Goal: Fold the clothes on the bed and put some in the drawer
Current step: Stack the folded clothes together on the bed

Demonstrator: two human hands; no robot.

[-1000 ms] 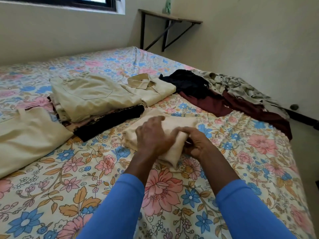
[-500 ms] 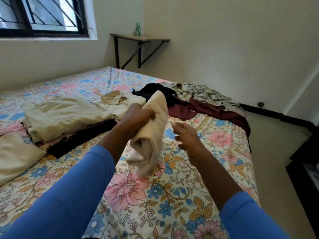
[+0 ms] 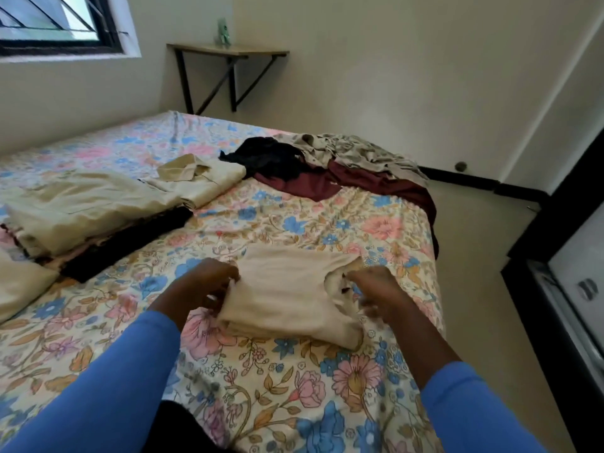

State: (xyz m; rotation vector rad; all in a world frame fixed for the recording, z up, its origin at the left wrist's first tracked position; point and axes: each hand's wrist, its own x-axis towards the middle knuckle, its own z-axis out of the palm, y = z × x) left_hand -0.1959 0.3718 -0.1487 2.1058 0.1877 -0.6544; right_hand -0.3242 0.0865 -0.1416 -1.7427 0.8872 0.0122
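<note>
- Your left hand (image 3: 202,286) has its fingers curled round the left edge of the cream cloth (image 3: 287,295) and grips it.
- Your right hand (image 3: 376,292) is at the cloth's right edge, touching it. It is blurred, so I cannot tell whether it grips or only presses.
- The cream cloth lies folded and flat on the bed (image 3: 294,223), between your two hands, near the bed's right side. Its right end is bunched and looser than the left.
- Both your sleeves (image 3: 124,371) are blue and reach to the wrists.
- A stack (image 3: 81,210) of folded clothes sits on the bed to the left, well apart from the cloth: tan on top, black at the bottom edge.
- A folded tan shirt (image 3: 199,178), collar up, lies just beside the stack on its far side.
- An unfolded pile (image 3: 343,184) lies at the far right of the bed, with black, maroon and grey-patterned pieces overlapping. The maroon hangs over the bed's edge.
- A shelf (image 3: 228,50) is fixed to the far wall, with a small green item on it.
- A window (image 3: 58,24) is at upper left.
- A dark cabinet (image 3: 572,289) stands at the right edge.
</note>
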